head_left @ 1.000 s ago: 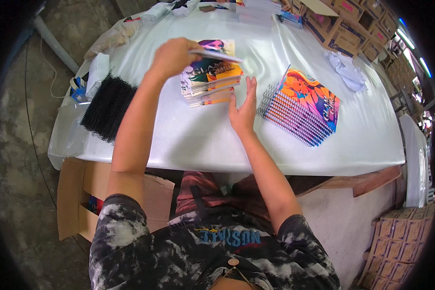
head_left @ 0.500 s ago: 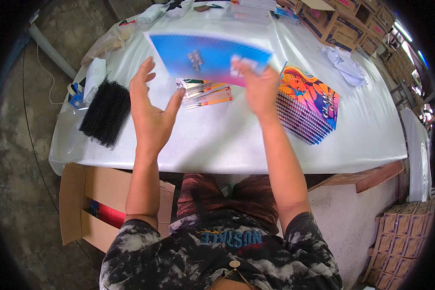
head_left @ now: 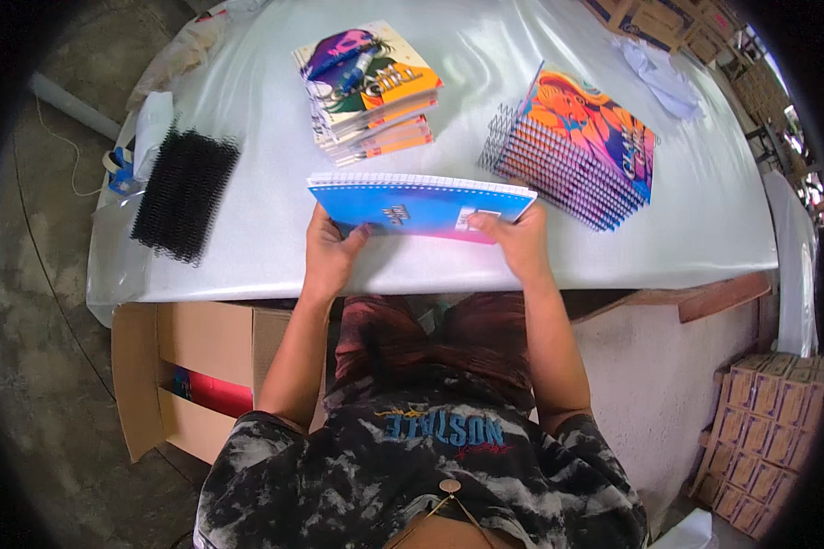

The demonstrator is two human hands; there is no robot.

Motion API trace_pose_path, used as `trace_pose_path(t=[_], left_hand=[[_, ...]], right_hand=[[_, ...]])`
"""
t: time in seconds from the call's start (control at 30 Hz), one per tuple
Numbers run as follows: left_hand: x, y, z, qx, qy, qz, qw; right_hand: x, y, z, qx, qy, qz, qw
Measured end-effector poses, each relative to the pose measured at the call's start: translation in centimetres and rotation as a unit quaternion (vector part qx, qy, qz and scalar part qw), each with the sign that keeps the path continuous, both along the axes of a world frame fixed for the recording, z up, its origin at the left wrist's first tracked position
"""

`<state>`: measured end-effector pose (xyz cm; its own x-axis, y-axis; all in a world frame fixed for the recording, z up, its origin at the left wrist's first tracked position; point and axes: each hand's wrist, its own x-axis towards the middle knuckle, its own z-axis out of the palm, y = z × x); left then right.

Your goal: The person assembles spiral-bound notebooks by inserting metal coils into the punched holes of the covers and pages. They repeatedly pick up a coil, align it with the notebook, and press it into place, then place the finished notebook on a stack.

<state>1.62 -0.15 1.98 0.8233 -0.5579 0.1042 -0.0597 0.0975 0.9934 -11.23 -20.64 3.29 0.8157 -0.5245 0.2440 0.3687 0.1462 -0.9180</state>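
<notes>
A blue notebook (head_left: 421,203) with a glossy cover, fading to pink at its near edge, is held just above the near part of the white, smooth surface (head_left: 247,265); its long axis runs from left to right, and its white punched edge points away from the person. The left hand (head_left: 328,252) is closed on the near left corner, the thumb on top of the cover, so the grip is pinching the notebook. The right hand (head_left: 520,242) is closed in the same way on the near right corner. Behind the notebook a stack of notebooks (head_left: 368,90) with a colourful printed cover is lying, with a blue pen-like thing on top. To the right of it a fanned row of spiral notebooks (head_left: 572,146) is seen, with orange and purple covers and wire coils at the left side. At the left edge of the surface a bundle of black plastic binding combs (head_left: 185,192) is placed, bristly in texture. Under the surface an open brown cardboard box (head_left: 192,366) is standing, with something red inside. At the lower right small brown cartons (head_left: 764,430) are stacked
</notes>
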Motion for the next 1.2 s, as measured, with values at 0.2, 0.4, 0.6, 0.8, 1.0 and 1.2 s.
trace_pose_path(t=[0.2, 0.4, 0.6, 0.8, 1.0, 1.2], left_hand=[[-0.5, -1.3, 0.9, 0.014, 0.012, 0.013, 1.000], [0.9, 0.2, 0.4, 0.043, 0.044, -0.021, 0.998], [1.8, 1.2, -0.6, 0.133, -0.147, -0.013, 0.980], [15.1, 8.8, 3.2, 0.615, -0.374, 0.337, 0.607], [13.7, 8.9, -0.1, 0.577, -0.384, 0.278, 0.665], [11.4, 9.1, 4.3, 0.585, -0.386, 0.305, 0.645]], right_hand=[[1.0, -0.7, 0.2, -0.065, 0.026, 0.069, 0.995], [0.5, -0.2, 1.7, -0.023, 0.026, 0.057, 0.998], [-0.6, -0.2, 0.6, -0.155, 0.098, 0.043, 0.982], [-1.8, 0.1, 1.0, -0.111, 0.075, 0.037, 0.990], [-1.9, 0.5, 2.2, -0.155, 0.016, 0.059, 0.986], [-2.3, 0.1, 2.4, -0.178, 0.012, 0.033, 0.983]])
